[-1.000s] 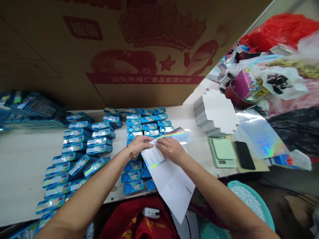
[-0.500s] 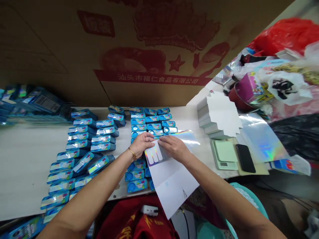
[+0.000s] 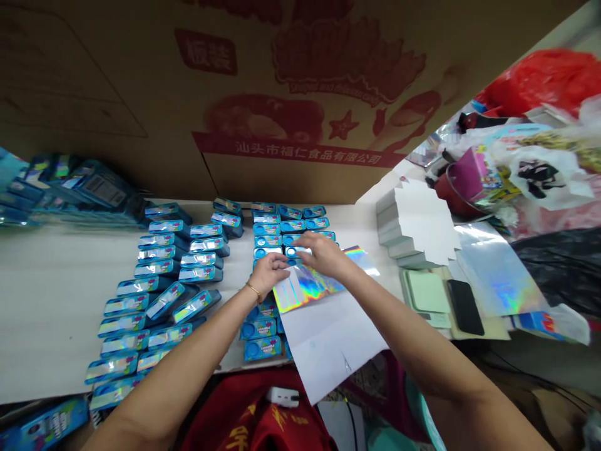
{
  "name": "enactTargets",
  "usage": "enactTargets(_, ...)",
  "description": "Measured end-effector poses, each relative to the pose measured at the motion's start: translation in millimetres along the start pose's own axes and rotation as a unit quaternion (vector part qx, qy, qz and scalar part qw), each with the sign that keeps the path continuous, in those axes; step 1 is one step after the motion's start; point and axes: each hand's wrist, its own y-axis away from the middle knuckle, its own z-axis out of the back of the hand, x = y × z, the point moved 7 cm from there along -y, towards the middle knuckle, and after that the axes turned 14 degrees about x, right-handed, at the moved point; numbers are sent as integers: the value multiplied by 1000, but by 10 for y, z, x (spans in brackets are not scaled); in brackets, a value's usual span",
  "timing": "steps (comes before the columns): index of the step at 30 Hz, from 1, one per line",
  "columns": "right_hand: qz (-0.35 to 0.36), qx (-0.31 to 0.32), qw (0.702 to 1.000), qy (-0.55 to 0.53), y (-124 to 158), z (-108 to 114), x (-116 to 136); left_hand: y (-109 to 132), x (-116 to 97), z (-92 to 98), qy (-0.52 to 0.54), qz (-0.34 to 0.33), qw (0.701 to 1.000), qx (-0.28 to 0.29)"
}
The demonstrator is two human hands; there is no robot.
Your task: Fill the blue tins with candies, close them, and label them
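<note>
My left hand pinches the upper left corner of a shiny rainbow sticker sheet, which has pale strip-shaped patches at its left end. The sheet lies over a white paper sheet that hangs past the table's front edge. My right hand is above the sheet's top edge, its fingers bent over the tops of blue boxes standing in rows. Anything between those fingertips is too small to make out. Below my left hand, more blue boxes show their round and lettered fronts.
More blue boxes stand in rows on the left of the white table. Behind rises a large cardboard box. On the right are stacked white cards, a pale green scale, a black phone and bagged clutter.
My right hand has left the sticker sheet and moved up over the box tops. The sheet now shows bright rainbow colours, and my left hand still holds its corner. The view has shifted slightly.
</note>
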Motion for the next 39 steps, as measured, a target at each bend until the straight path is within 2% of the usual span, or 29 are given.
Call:
enactTargets(2,32,12,997,74,68,-228,26,45,6,-15,52,12,999,3)
enactTargets(4,51,-2,989,135,191,-418,42,76,-8,-29,76,6,997,1)
enactTargets(8,83,-55,977,187,396,-567,75,92,0,-38,84,-3,996,-13)
enactTargets(11,89,-57,981,165,470,-477,113,74,14,-21,49,-6,999,-20)
enactTargets(16,62,-66,995,34,553,2,224,56,31,42,-4,-15,999,-42)
enactTargets(18,51,-60,997,8,526,87,229,68,21,34,-2,-17,999,-42)
enactTargets(20,44,-55,997,26,461,18,184,89,5,-6,26,-11,999,-30)
enactTargets(23,57,-60,992,90,375,-295,79,129,-18,-89,87,5,996,-6)
enactTargets(25,78,-79,986,123,375,-498,38,150,-29,-122,117,10,993,-2)
enactTargets(27,96,-104,980,138,421,-597,35,159,-30,-129,133,7,991,-5)
enactTargets(30,90,-126,980,124,495,-536,47,154,-13,-124,137,5,991,-12)
enactTargets(35,64,-89,991,82,474,-338,41,142,-37,-166,127,0,992,-7)
enactTargets(39,70,-83,991,73,428,-370,13,160,-82,-252,164,-6,986,22)
